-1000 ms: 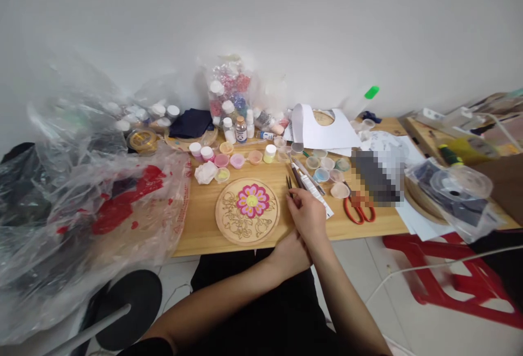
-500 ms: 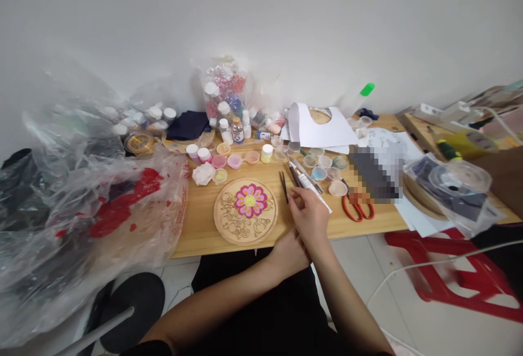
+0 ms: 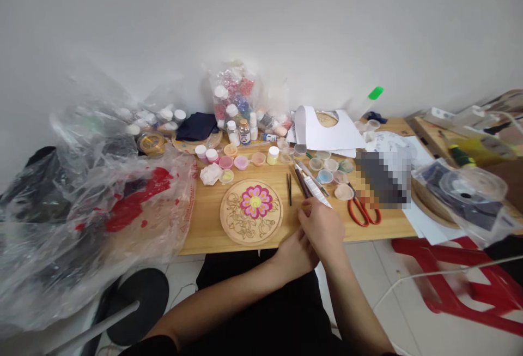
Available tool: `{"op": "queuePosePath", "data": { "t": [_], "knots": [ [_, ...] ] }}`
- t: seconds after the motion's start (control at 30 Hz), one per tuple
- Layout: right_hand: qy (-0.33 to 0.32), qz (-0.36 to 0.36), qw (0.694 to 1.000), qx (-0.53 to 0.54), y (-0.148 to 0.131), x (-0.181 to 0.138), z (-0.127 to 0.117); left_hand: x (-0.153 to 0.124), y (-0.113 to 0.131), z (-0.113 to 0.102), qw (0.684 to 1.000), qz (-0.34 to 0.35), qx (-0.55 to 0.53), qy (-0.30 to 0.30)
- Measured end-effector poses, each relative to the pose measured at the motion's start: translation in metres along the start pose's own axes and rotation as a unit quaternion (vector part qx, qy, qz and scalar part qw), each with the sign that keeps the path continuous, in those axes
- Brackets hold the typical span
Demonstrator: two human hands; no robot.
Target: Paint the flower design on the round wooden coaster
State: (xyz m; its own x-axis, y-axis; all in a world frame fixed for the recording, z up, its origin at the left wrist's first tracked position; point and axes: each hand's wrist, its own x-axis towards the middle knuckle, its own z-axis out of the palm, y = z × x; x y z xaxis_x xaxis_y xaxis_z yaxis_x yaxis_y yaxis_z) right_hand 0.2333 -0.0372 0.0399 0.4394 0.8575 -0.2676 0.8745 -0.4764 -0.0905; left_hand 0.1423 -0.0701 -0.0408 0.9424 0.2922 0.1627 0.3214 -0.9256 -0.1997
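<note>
My right hand (image 3: 323, 226) is near the table's front edge, its fingers curled inward; what they hold, if anything, is hidden. My left hand (image 3: 295, 255) lies against it from below, at the edge, with its fingers mostly covered by the right hand. Black tweezers (image 3: 289, 189) lie on the table just beyond the hands, apart from them. Left of these is a round wooden board (image 3: 231, 230) with a line-drawn floral design, one flower (image 3: 256, 201) coloured pink, lilac and yellow. Pens (image 3: 301, 181) and a white tube (image 3: 316, 189) lie by my right hand.
Small cups of colour (image 3: 241, 162), white-capped jars (image 3: 273, 155) and a crumpled tissue (image 3: 211, 174) stand behind the board. Orange-handled scissors (image 3: 363, 211) lie to the right. Clear plastic sheeting (image 3: 163, 230) covers the left side. A red stool (image 3: 445, 274) stands below right.
My right hand has drawn back from the tweezers towards my left hand, and its fingers have curled in. The tweezers now lie free on the table. The whole view has shifted slightly.
</note>
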Motion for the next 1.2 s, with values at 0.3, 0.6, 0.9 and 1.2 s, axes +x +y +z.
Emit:
{"op": "queuePosePath", "data": {
  "t": [0.3,0.6,0.9,1.2],
  "knots": [
    [-0.041,-0.05,0.994,-0.094,-0.006,0.011,-0.025,0.003,-0.003,0.0,0.997,-0.003,-0.067,0.03],
    [-0.04,-0.035,0.994,-0.093,0.001,0.013,-0.024,0.004,-0.004,-0.003,0.995,-0.014,-0.067,0.072],
    [-0.031,0.005,0.997,-0.075,-0.005,0.02,-0.024,0.004,-0.001,0.004,0.991,-0.028,-0.06,0.114],
    [-0.054,0.012,0.995,-0.078,-0.011,0.024,-0.026,0.004,-0.002,-0.001,0.993,-0.028,-0.062,0.095]
  ]
}}
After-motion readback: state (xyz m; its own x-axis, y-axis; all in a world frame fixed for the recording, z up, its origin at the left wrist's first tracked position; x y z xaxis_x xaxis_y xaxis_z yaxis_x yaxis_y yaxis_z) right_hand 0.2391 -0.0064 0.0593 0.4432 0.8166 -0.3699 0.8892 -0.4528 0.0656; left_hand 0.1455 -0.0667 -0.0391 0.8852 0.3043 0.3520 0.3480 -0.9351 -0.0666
